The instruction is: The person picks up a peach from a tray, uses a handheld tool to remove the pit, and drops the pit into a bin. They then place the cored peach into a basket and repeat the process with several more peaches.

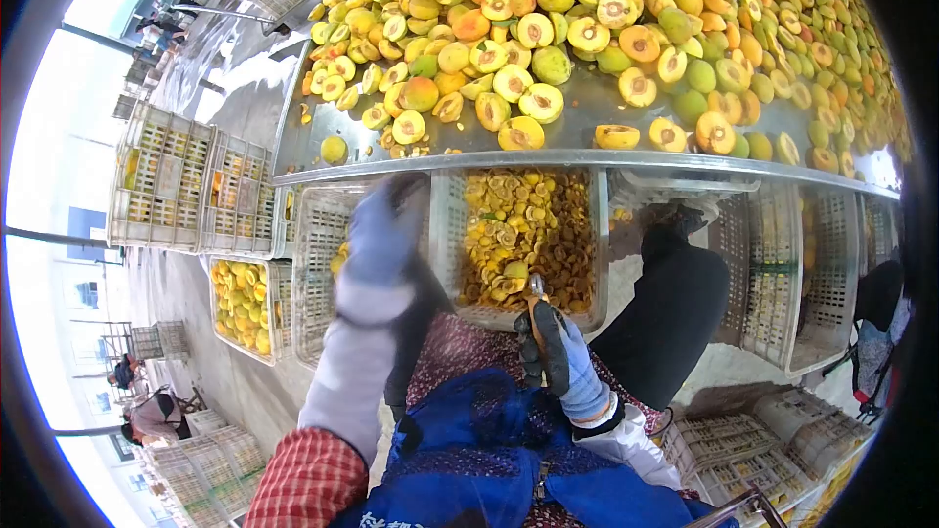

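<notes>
Where the metal table (548, 158) runs across the top of the view, its surface is heaped with halved and whole yellow-green fruit (587, 20), the cut faces mostly turned up. Below its front rim stand white plastic crates; the middle crate (599, 235) holds fruit slices and pits, and more crates (161, 181) are stacked on the wet concrete floor to the left, where other people work in the distance. The right hand (558, 357), gloved, is closed around a small knife (536, 291) just over the middle crate's near edge, blade pointing up toward the table, long axis roughly vertical. The left hand (386, 235), gloved and blurred, is raised beside the crate; its grip cannot be told.
</notes>
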The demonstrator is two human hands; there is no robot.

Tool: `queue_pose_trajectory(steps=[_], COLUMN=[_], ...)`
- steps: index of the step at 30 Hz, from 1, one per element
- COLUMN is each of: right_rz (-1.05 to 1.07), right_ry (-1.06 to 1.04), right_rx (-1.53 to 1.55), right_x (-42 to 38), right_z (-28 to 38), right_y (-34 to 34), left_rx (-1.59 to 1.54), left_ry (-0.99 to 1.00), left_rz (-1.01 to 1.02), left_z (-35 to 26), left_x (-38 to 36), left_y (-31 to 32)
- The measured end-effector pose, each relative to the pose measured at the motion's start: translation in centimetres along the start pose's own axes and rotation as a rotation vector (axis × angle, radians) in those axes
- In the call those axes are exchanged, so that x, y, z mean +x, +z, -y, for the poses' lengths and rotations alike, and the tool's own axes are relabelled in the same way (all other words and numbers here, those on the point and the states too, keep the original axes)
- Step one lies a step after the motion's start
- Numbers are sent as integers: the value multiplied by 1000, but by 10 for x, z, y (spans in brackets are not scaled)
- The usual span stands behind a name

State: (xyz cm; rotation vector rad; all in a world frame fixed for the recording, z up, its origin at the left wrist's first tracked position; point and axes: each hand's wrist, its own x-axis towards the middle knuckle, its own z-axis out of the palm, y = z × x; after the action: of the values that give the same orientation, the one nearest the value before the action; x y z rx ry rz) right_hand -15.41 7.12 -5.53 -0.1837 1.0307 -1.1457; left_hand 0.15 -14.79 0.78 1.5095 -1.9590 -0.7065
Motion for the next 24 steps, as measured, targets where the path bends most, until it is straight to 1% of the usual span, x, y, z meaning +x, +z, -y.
queue_pose_trajectory(steps=[1, 2, 4, 5, 6, 7, 8, 9, 10, 11, 13, 14, 15, 17, 18, 20, 21, 23, 24], right_rz=[14, -21, -32, -36, -41, -67, -93, -99, -105, -108, -119, -127, -128, -132, -131, -142, -144, -134, -134], right_ry=[-110, 75, 95, 110, 112, -37, -183, -178, -78, 22, 23, 24, 23, 80, 77, 24, 17, -35, 61], right_rx=[-112, 77, 118, 159, 164, -4, -173, -167, -30, 106, 148, 187, 188, 306, 304, 341, 342, 138, 279], right_x=[4, -4, -2, -2, 4, 14, 18, 16, 11, 8, 8, 8, 6, 0, 2, 9, 9, 7, 3], right_z=[-5, 19, 21, 21, 9, -16, -20, -20, -1, 11, 14, 16, 21, 37, 30, 10, 9, 16, 23], right_y=[-2, 10, 6, 4, -5, -18, -19, -21, -12, -6, -7, -6, -4, 3, 2, -5, -7, -3, -2], left_rx=[218, 259, 448, 597, 543, 490, 492, 329, 165, 164, 158, 187, 187, 140, 138, 363, 360, 325, 385], left_ry=[-26, 191, 139, 41, 67, 95, 98, 122, 142, 140, 90, 19, 20, 102, 104, 169, 176, 235, 267], left_rz=[96, 74, 349, 384, 420, 458, 468, 493, 511, 515, 441, 495, 496, 424, 421, 510, 511, 624, 637], left_z=[-37, -36, -59, -64, -63, -63, -57, -51, -45, -41, -40, -46, -48, -51, -55, -70, -74, -85, -90], left_x=[18, 37, 72, 81, 89, 96, 102, 106, 107, 107, 107, 108, 107, 104, 104, 102, 105, 109, 109], left_y=[15, 40, 78, 101, 112, 120, 128, 133, 136, 136, 132, 125, 125, 128, 131, 140, 146, 153, 156])
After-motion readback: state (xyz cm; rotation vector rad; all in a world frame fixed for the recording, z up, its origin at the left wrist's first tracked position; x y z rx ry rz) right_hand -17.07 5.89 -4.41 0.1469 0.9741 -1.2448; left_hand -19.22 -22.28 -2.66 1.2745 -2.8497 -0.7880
